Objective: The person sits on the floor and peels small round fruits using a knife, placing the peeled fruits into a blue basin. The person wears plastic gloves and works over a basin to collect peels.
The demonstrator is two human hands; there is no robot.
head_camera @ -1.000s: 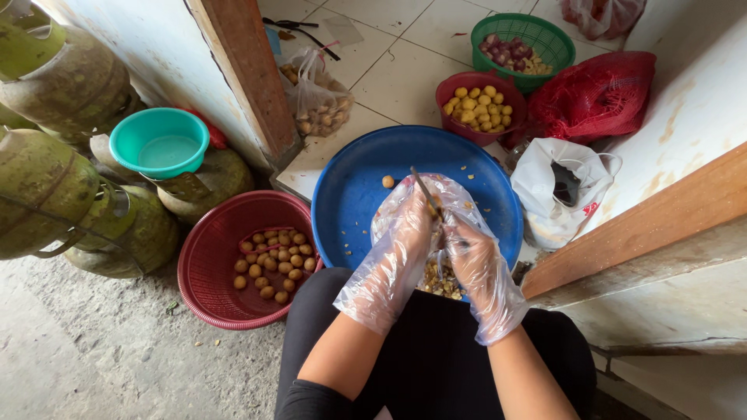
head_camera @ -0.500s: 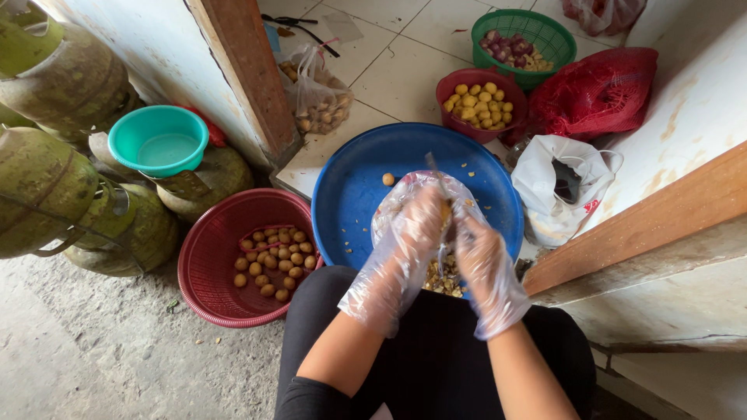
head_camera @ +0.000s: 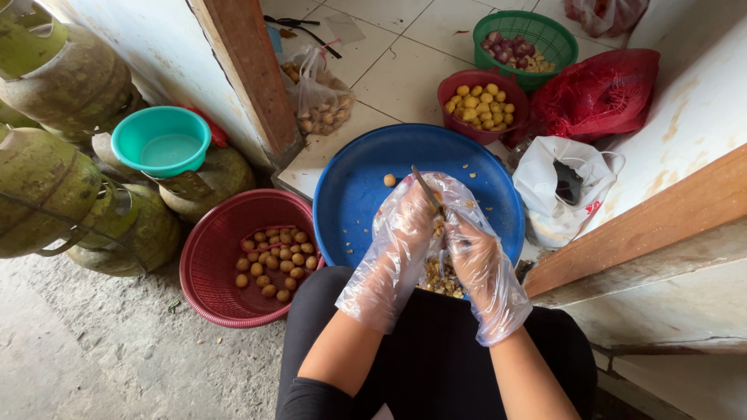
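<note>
Both my hands wear loose clear plastic gloves and meet over the near side of a big blue round basin. My left hand is closed around a small yellowish fruit, mostly hidden by the glove. My right hand grips a thin knife whose blade points up and away. A heap of peelings lies in the basin under my hands, and one peeled yellow fruit sits apart on the blue bottom.
A red basket of brown unpeeled fruits stands at my left knee. Farther off are a red bowl of peeled yellow fruits, a green basket, a red net sack, a white plastic bag, a teal bowl, green gas cylinders and a wooden post.
My hands have shifted slightly and turned the fruit; the knife blade now sticks up between them. Nothing else has moved.
</note>
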